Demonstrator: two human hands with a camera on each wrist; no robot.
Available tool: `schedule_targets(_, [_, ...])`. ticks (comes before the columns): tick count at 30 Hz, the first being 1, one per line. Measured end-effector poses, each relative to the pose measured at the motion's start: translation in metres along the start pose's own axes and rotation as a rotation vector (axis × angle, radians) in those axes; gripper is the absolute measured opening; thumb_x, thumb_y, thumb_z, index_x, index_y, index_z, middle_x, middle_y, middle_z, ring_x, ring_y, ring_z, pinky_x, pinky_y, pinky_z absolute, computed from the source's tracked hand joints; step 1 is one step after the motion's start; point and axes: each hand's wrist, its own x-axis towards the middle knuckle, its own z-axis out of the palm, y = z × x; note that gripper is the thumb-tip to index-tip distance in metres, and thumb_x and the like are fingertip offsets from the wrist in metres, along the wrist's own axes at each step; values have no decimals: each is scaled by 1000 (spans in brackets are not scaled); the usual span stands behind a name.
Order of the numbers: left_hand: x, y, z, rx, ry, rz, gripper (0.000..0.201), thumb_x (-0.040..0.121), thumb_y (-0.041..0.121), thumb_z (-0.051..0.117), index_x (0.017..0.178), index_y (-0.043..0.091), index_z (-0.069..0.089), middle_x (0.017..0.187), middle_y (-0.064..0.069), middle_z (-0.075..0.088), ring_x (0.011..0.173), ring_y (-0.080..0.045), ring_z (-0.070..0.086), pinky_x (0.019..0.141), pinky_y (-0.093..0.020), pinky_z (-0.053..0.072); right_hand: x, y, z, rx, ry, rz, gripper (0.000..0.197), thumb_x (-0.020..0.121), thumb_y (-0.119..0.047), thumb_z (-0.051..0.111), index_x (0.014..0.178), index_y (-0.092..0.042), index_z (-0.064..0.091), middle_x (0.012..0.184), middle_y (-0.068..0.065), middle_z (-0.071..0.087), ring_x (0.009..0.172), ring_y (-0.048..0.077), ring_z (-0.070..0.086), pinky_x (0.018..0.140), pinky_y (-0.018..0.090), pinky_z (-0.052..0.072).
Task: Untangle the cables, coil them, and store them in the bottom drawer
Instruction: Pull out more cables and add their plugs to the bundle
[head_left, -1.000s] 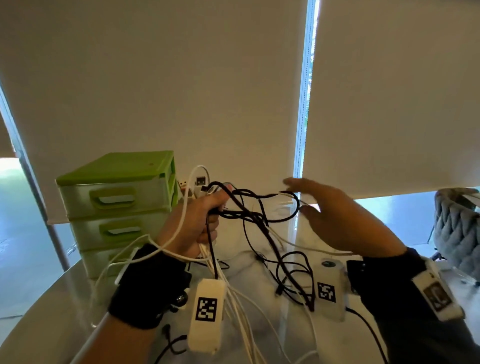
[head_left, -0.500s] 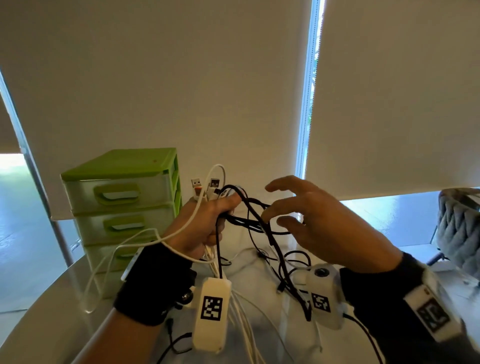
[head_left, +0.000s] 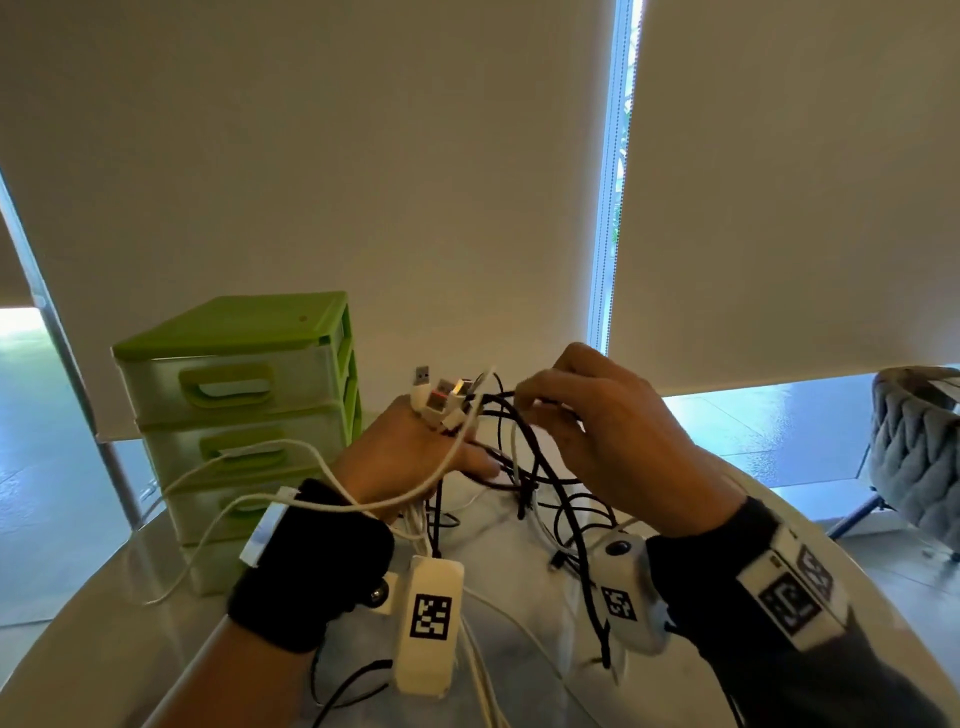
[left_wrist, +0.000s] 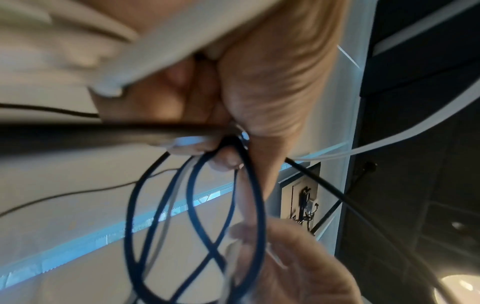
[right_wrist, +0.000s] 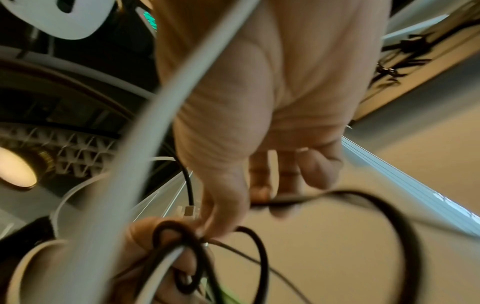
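1. Biggest risk: yanking a black loop (head_left: 524, 441) could cinch the knot tighter; the plugs (head_left: 441, 397) might slip out too.
2. Left hand (head_left: 410, 452) is raised, fingers clamped round the cables (head_left: 311, 467); right hand (head_left: 613, 441) pinches a black strand beside it, above the table (head_left: 104, 639); the drawers (head_left: 234, 415) sit closed, left.

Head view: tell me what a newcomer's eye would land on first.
The tangle of black and white cables held up at the centre, above the table. The left hand grips the bundle with USB plugs sticking up, while the right hand pinches a black strand. Left of them stands a green drawer unit, drawers closed.
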Motion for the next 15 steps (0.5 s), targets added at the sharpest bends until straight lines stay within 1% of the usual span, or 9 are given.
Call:
schedule_targets(1, [-1,1,0,43,-27,32,27,63,-5,81,70,4,57,45,14,48,45,-4,45,52,-22,41,1,3,3,16,94,41,12,94,-24,56,101,-25,66,91,-7,50,74,11,55,65,24,47])
schedule_targets(3, [-3,2,0,61,-61,60,33,64,-13,77,75,10,57,46,20,52,45,5,47,49,-12,40,4,13,4,89,313,178,8,94,-17,56,95,-22,62,91,-5,52,72,9,51,67,21,44])
schedule_targets(5, [-1,-3,-2,21,-49,62,41,63,-18,75,90,12,63,52,21,55,50,7,49,53,-12,44,6,27,-3,156,510,314,10,94,-10,55,94,-20,58,89,1,56,74,9,48,68,21,41])
schedule_targets(6, [0,-6,-4,-9,-42,67,47,62,-19,75,97,11,65,58,18,58,53,6,51,56,-14,47,6,34,-10,173,563,383,9,94,-9,54,95,-17,57,89,4,58,77,12,49,69,24,39])
schedule_targets(8, [2,-10,-5,2,-22,82,56,59,-19,77,102,17,66,68,16,62,62,5,54,61,-17,51,3,49,-23,179,609,509,9,94,-10,50,97,-16,56,84,3,59,79,19,51,69,26,34])
schedule_targets(10, [5,-12,-6,29,5,78,60,58,-17,79,104,20,65,75,18,64,70,3,56,64,-12,50,-2,60,-36,177,651,594,13,92,-8,48,96,-18,55,73,-2,56,76,23,52,68,25,33])
schedule_targets(12, [6,-15,-9,29,53,46,60,59,-13,82,110,14,62,87,12,63,77,0,56,61,-3,43,-7,72,-47,156,711,643,18,89,-6,45,97,-18,55,71,1,57,75,27,55,68,29,37])
schedule_targets(14, [7,-18,-11,33,105,20,59,61,-8,84,111,11,61,88,8,60,76,-2,56,58,-3,41,-13,88,-55,126,782,701,20,87,-11,43,96,-23,55,78,10,62,78,31,59,70,34,44])
schedule_targets(15, [8,-20,-13,30,121,14,56,61,-6,84,110,10,62,85,7,60,72,-3,57,56,-5,42,-17,95,-59,118,812,731,18,86,-17,43,94,-27,54,80,13,64,79,34,62,73,39,50])
